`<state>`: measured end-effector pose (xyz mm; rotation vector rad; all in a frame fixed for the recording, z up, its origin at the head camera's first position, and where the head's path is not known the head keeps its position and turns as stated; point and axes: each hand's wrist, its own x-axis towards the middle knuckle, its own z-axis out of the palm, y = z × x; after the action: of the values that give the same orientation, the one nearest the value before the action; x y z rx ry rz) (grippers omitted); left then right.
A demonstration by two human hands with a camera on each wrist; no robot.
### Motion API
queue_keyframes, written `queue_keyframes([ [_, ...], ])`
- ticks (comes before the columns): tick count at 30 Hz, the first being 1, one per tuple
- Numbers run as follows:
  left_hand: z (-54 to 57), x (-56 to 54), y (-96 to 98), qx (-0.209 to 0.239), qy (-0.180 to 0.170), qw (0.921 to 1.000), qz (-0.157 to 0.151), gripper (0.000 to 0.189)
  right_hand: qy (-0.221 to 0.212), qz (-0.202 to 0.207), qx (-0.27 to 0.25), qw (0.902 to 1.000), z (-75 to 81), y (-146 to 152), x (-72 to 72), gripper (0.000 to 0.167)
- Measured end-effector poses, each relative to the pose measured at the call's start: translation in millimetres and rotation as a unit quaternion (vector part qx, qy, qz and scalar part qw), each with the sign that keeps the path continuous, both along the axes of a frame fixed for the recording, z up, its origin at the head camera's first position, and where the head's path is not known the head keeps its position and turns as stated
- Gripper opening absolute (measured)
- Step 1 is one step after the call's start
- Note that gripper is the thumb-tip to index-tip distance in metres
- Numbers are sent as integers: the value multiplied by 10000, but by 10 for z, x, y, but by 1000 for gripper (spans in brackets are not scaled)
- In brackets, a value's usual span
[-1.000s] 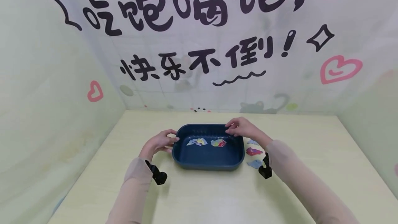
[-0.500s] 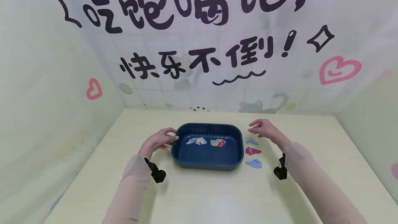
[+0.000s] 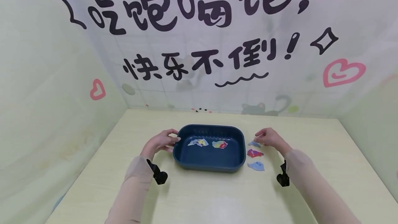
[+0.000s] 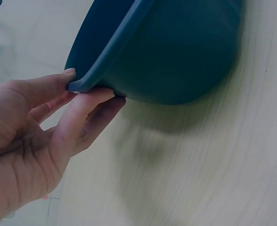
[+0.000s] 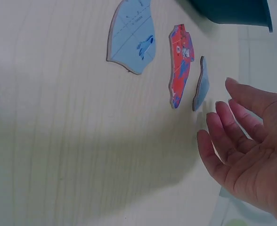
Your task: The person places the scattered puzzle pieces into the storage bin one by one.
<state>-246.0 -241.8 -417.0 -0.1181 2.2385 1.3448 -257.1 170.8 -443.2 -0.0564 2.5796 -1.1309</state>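
My left hand (image 3: 160,141) grips the left rim of a dark blue basin (image 3: 211,167), thumb over the edge and fingers against the outer wall, as the left wrist view shows. Two map-printed puzzle pieces lie inside it, one pale with yellow (image 3: 199,142) and one green and red (image 3: 220,144). Right of the basin, a small blue puzzle piece (image 5: 202,84), a red puzzle piece (image 5: 180,66) and a larger blue puzzle piece (image 5: 133,37) lie in a row on the table. Beside the small one hovers my right hand (image 5: 251,136), its fingers loosely bent and holding nothing.
Basin and pieces rest on a pale wooden table (image 3: 199,196). Behind it hangs a white cloth backdrop (image 3: 199,96) with black lettering, and cloth also closes off both sides. Black cameras are strapped to the wrists.
My right hand has moved from the basin's back right rim out to the right, then lowered toward the small blue puzzle piece. The left hand keeps its grip on the basin.
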Motion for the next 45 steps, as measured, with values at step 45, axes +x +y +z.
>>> queue_keyframes([
  [45,8,3,4,101,-34,9999,48,38,-371,986,-474,9933,416,-43,-66,19],
])
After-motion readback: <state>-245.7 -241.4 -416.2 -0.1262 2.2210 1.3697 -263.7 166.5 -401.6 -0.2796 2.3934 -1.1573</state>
